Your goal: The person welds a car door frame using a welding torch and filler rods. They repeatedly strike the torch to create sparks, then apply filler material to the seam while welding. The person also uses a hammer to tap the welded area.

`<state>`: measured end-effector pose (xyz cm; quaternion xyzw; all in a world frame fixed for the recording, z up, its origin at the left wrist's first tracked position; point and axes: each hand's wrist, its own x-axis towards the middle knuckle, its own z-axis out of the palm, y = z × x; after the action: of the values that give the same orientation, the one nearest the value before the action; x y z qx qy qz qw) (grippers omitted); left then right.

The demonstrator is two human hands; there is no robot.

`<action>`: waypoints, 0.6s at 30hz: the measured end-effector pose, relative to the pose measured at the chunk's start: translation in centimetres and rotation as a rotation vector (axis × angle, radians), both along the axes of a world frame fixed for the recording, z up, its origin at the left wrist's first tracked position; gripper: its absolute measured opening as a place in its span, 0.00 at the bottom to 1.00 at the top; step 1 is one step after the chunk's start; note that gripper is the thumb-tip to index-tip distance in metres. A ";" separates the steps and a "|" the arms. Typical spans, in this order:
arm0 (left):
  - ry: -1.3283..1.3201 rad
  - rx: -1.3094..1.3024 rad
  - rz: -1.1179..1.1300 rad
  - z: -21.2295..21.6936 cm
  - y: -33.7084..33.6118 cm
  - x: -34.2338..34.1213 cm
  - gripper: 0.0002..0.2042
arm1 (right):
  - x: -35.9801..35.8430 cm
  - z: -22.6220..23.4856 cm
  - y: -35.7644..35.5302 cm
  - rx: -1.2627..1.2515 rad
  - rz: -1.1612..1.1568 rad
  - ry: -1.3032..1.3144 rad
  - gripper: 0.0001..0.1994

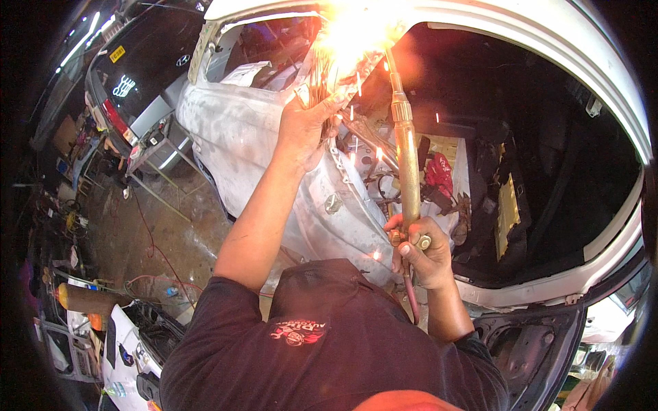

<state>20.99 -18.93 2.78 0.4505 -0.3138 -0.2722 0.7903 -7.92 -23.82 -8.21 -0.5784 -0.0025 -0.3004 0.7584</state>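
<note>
My right hand is closed around the lower end of a long brass gas torch, by its valve knobs. A reddish hose hangs from the torch's base. The torch points up to a bright flame, whose glare hides the tip and the metal there. Sparks fall below it. My left hand is closed at the rear pillar of a car body, just below the flame, thumb toward the torch. Thin strands show beside its fingers; what it grips is not clear. The body's panel is bare, patchy grey-white metal.
A large window or hatch opening rimmed by a white frame lies right. Inside are a red cloth-like item and yellowish panels. A dark car and a metal stand are left. Hoses cross the floor; a gas cylinder lies lower left.
</note>
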 end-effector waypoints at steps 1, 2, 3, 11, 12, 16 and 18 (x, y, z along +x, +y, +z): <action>0.005 0.030 0.031 0.1 0.0 -0.2 0.07 | 0.1 0.0 0.1 -0.010 -0.014 -0.009 0.09; -0.002 0.006 0.016 -0.1 -0.1 0.0 0.08 | 0.2 0.0 0.1 -0.020 -0.028 -0.018 0.09; -0.007 -0.020 0.001 -0.3 -0.2 0.1 0.08 | 0.2 0.0 0.1 -0.011 -0.025 -0.014 0.10; 0.009 0.008 0.019 0.0 0.1 -0.1 0.08 | 0.2 -0.4 0.0 0.007 -0.019 -0.010 0.10; 0.006 0.003 0.019 0.1 0.1 -0.2 0.08 | 0.2 -0.4 0.0 0.004 -0.020 -0.010 0.10; -0.069 0.011 0.018 -0.3 0.1 0.3 0.08 | 0.2 -0.3 0.0 -0.008 -0.022 -0.010 0.11; -0.038 0.025 0.034 -0.4 0.4 0.3 0.08 | 0.2 -0.3 0.1 -0.010 -0.023 -0.010 0.11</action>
<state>21.26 -18.50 2.41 0.4705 -0.3176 -0.2542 0.7830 -7.75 -23.73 -8.47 -0.5805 -0.0011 -0.3121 0.7521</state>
